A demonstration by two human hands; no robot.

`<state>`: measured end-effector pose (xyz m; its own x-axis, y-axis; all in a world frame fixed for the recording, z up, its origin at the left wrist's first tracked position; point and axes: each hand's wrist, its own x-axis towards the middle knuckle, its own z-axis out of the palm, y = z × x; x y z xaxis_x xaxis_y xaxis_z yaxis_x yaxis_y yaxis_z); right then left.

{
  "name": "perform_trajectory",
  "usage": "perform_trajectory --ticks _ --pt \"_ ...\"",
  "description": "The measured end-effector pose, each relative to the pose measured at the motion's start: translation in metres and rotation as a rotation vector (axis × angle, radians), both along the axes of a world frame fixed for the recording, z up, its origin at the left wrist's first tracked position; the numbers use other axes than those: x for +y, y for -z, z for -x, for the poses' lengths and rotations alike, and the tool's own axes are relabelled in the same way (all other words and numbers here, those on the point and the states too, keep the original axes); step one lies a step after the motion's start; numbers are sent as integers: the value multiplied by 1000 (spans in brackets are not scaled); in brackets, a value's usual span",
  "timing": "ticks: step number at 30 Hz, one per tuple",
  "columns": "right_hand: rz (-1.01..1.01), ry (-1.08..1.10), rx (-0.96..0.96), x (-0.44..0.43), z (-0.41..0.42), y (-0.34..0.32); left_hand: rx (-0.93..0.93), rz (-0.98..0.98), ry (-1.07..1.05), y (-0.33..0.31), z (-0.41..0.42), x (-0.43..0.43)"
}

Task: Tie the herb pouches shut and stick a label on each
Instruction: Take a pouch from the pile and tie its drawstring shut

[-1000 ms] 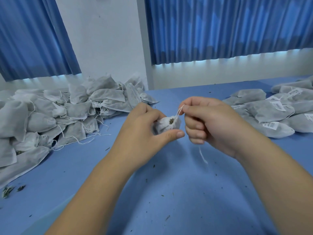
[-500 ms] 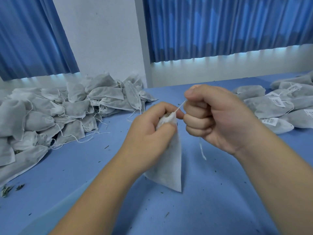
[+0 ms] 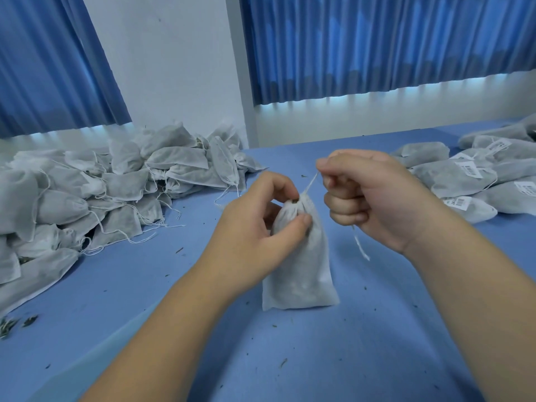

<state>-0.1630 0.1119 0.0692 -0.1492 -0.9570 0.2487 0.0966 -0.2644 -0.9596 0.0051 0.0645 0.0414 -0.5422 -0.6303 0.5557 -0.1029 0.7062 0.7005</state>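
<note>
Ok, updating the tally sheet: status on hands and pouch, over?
Left hand pinches white fabric herb pouch at gathered neck. Right hand grips white drawstring, pulled taut. Mouth not fully shut, no label. Unlabelled pile and labelled pile lie apart.

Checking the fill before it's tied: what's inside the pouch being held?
At the gathered mouth of the pouch, a small dark bit of dried herb shows by the left hand. The white fabric covers the rest.

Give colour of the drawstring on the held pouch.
White drawstring, same as the pouch; the head view, the only one, shows it well.
</note>
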Motion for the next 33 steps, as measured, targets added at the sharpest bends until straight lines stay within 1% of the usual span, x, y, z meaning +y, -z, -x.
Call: perform_trajectory --ticks 6,15,19,22,28,33 --pt "57 -28 -1 0 -1 0 -18 102 -34 -4 -3 -1" --pt "57 -90 65 -1 -11 0 -193 394 -87 -12 -9 1" --pt "50 -77 74 -2 -12 1 -275 378 -86 -15 -14 -1" --pt "61 -49 69 -3 -13 1 -267 354 -76 -16 -16 -1" --pt "89 23 44 -3 -16 2 -272 380 -67 -17 -18 0" --pt "76 85 82 -3 -21 3 -246 374 -83 -15 -15 0"
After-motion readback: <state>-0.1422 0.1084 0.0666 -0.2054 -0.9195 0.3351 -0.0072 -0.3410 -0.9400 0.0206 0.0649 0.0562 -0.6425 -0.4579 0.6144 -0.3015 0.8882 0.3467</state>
